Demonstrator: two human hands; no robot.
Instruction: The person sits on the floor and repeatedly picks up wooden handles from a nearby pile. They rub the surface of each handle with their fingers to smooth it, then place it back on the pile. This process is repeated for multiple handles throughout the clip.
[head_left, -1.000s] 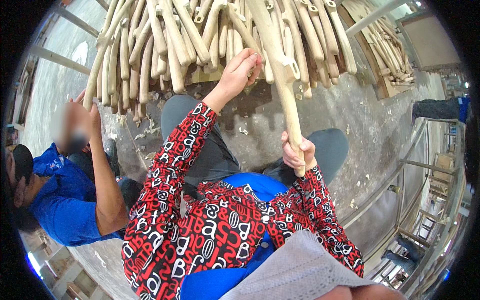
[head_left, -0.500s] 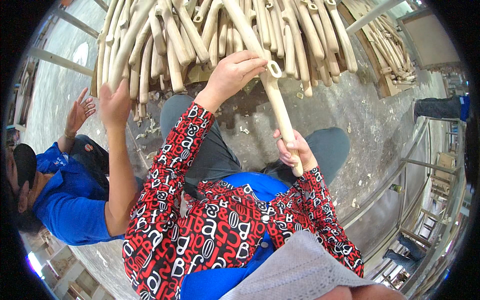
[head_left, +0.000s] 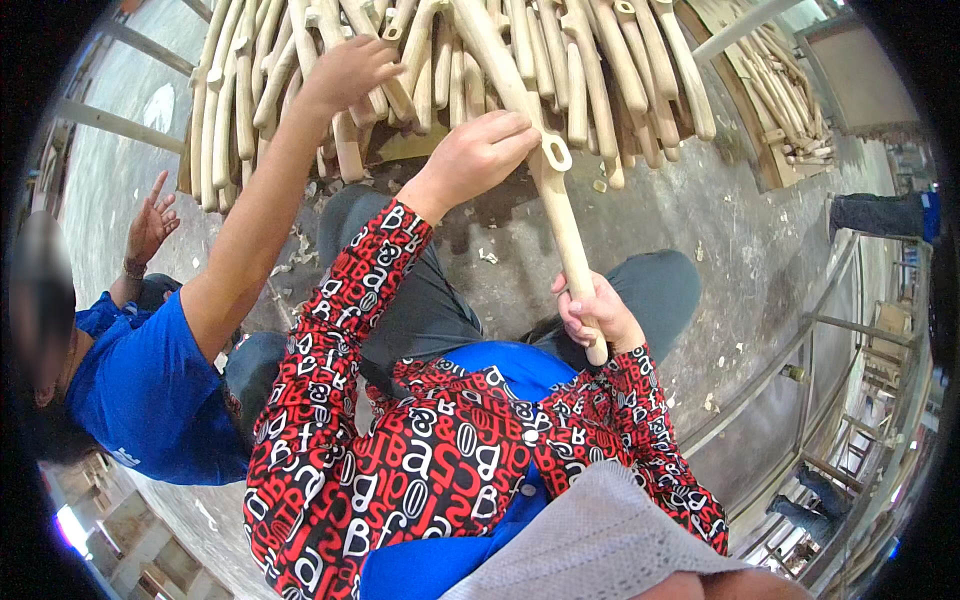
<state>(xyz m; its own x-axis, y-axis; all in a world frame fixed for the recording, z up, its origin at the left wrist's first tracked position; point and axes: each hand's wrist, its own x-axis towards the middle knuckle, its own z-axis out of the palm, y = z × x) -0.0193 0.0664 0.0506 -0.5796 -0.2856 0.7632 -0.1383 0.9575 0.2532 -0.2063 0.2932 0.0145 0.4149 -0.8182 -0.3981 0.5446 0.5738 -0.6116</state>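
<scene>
A long, pale, slightly curved wooden piece [head_left: 558, 215] with an oval slot slants from the pile down toward my lap. Its rounded lower end sits in my right hand [head_left: 603, 310], fingers wrapped around it. Beside the slot, my left hand [head_left: 475, 160] is closed in a pinch against the wood's left side. Whatever its fingertips may hold is hidden. The upper end of the piece lies over other wooden pieces [head_left: 610, 90] of the same kind, heaped in front of me.
At left, a co-worker in a blue shirt [head_left: 150, 390] reaches one hand [head_left: 350, 72] over the heap; the other hand [head_left: 152, 222] is raised. Wood shavings [head_left: 487, 257] dot the grey floor. Another stack [head_left: 785, 90] lies far right, and metal rails [head_left: 760, 400] run along the right.
The slotted piece and my right hand have shifted slightly down toward me. My left hand remains near the slot. The co-worker's near hand has moved up and right over the heap.
</scene>
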